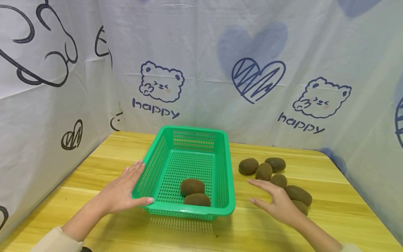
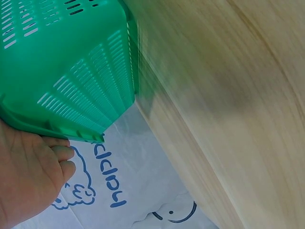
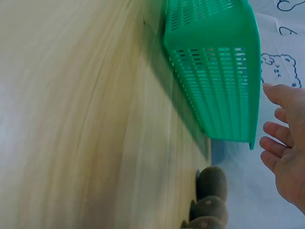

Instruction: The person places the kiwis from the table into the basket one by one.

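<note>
A green perforated plastic basket (image 1: 225, 168) stands on the wooden table, with two brown kiwis (image 1: 192, 186) lying in its near end. My left hand (image 1: 124, 190) rests flat against the basket's left wall, fingers straight and thumb along the near rim; the left wrist view shows the hand (image 2: 28, 179) under the basket's rim (image 2: 52, 126). My right hand (image 1: 274, 201) hovers open to the right of the basket, fingers spread, just in front of a cluster of several kiwis (image 1: 263, 171). The right wrist view shows this hand (image 3: 286, 148) beside the basket (image 3: 217, 71), with kiwis (image 3: 212, 183) below.
White cloth (image 1: 201, 70) printed with bears, hearts and the word "happy" walls the table at the back and on both sides. The wooden tabletop (image 1: 189, 234) stretches bare in front of the basket and at the far left.
</note>
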{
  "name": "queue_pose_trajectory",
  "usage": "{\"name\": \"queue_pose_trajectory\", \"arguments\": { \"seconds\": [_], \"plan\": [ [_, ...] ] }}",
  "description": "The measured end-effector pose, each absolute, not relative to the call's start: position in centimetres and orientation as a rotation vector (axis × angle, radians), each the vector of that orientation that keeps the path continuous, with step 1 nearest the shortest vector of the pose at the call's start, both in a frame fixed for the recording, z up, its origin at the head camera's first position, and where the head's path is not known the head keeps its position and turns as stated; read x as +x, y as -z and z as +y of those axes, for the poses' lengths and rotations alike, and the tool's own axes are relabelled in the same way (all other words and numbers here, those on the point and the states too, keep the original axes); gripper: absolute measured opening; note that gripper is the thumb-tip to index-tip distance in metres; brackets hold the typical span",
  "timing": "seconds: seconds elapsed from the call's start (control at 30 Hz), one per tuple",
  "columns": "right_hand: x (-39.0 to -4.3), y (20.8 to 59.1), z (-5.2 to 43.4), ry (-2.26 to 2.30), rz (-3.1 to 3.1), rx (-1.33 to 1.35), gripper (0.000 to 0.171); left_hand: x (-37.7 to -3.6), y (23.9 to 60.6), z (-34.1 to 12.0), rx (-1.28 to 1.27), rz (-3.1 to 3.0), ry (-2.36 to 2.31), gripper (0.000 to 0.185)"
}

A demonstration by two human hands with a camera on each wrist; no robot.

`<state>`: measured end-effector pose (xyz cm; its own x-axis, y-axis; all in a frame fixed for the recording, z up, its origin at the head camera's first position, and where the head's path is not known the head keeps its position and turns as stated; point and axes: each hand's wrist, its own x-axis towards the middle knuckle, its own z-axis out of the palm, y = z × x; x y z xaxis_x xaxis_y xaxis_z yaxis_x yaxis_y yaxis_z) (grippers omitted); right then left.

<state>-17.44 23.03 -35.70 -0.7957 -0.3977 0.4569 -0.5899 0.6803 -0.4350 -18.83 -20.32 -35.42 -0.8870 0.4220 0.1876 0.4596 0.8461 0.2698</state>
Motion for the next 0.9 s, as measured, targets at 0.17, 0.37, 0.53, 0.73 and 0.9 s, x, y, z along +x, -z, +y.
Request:
{"name": "queue_pose_trajectory", "arguments": {
  "seconds": [0.17, 0.37, 0.53, 0.73, 0.9],
  "plan": [
    [-17.2, 36.6, 24.3, -0.841, -2.588, 0.759, 0.046, -18.7, 35.6, -20.3, -0.686, -2.894, 0.486, 0.102],
    [-17.4, 37.6, 26.1, -0.831, -2.597, 0.770, 0.048, -18.3, 36.1, -20.4, -0.646, -2.911, 0.517, 0.102],
    [-17.3, 38.2, 27.8, -0.799, -2.631, 0.724, 0.050, -18.5, 36.0, -20.5, -0.651, -2.905, 0.501, 0.102],
    [-17.0, 38.8, 30.0, -0.827, -2.675, 0.608, 0.052, -18.9, 35.7, -20.4, -0.669, -2.909, 0.492, 0.101],
    [-16.8, 39.3, 31.8, -0.881, -2.747, 0.531, 0.053, -18.9, 35.6, -20.4, -0.685, -2.908, 0.492, 0.102]
  ]
}}
